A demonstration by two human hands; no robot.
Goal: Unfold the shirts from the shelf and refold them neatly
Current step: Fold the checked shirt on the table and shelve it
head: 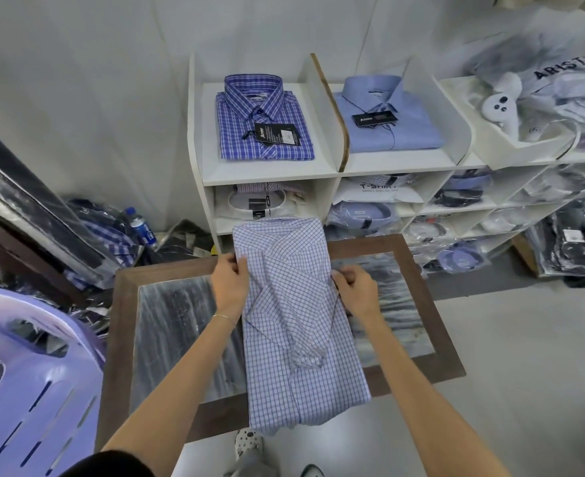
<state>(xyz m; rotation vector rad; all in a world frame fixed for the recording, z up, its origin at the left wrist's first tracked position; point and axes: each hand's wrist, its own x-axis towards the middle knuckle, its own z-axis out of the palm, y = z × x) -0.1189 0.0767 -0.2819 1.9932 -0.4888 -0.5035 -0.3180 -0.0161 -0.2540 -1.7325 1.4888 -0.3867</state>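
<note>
Two bare forearms reach up from the bottom edge, where a dark sleeve and a spotted shoe [248, 442] are partly cut off. Both hands pinch the checked shirt [294, 339] at its side edges: the left hand [230, 282] curls its fingers over the left edge, the right hand [354, 287] over the right. This shirt lies lengthwise down the middle of the wood-framed surface [432, 304], its far end overhanging toward the shelf [270, 172] and its near end hanging past the front frame. Folded layers hide its collar and front. Bare glossy panel shows on either side. A purple plastic chair [25, 373] crowds the left corner; open floor lies to the right. Lower shelf compartments hold bagged clothes, hard to make out.
</note>
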